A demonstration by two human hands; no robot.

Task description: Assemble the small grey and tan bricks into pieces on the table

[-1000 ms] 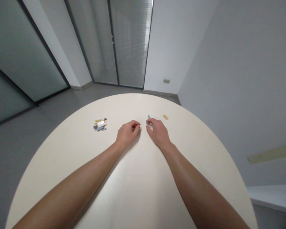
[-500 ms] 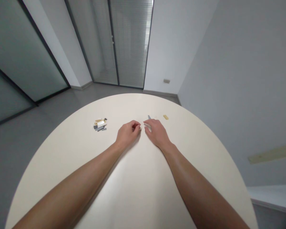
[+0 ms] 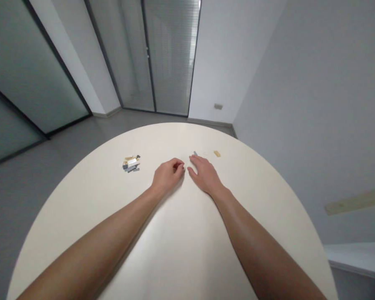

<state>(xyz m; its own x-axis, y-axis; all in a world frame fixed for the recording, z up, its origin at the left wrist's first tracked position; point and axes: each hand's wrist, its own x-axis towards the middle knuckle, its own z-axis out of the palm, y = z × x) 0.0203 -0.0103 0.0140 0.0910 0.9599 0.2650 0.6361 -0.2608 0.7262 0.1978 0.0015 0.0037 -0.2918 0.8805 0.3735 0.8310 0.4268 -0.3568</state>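
Near the middle of the round white table [image 3: 181, 233], my left hand [image 3: 168, 174] is pinched closed, thumb against fingertips. Whatever it may hold is too small to make out. Just to its right, my right hand [image 3: 205, 173] rests low over the tabletop with thumb and fingers apart and nothing visible between them. A small grey piece [image 3: 195, 153] pokes out beyond the right fingertips, partly hidden by them. Farther right lies a flat tan piece [image 3: 217, 153], with a faint whitish piece [image 3: 205, 153] beside it.
On the table's left side sits a small pile of white, tan, grey and black pieces [image 3: 131, 163], looking like toy building bricks. The table's rounded far edge faces a glass door [image 3: 171, 58] with blinds. A grey wall [image 3: 325, 104] stands to the right.
My right hand's thumb and fingers have spread wider apart, and the fingers lie flatter. My left hand keeps its pinch in the same spot.
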